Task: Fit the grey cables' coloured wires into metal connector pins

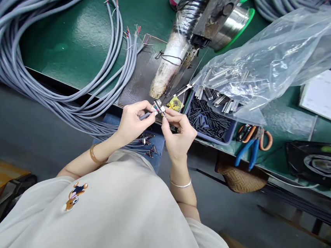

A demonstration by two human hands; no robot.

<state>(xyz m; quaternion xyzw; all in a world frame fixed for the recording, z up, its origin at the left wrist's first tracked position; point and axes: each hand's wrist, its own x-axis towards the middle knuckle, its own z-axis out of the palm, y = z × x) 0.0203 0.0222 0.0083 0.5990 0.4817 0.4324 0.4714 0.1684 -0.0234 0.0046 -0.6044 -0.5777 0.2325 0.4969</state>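
Observation:
My left hand [134,121] pinches the end of a grey cable [144,116] at the bench's front edge. Facing it, my right hand [180,131] has thumb and fingers closed on the side of a small metal multi-pin connector [159,108]. Cable end and connector meet between my fingertips; fine wires there are too small to make out. Just above hangs a white-wrapped tube [169,62] with a scorched tip, beside a metal holder. A yellow sponge [175,104] lies behind my right fingertips, and another connector strip [183,90] sits past it.
Grey cables [5,26] sweep across the left and over my lap. On the right are a blue bin [231,135] of short black tubes, a plastic bag [264,67] with connectors, pliers [254,146] and a fan [322,164]. A solder spool [232,27] stands behind.

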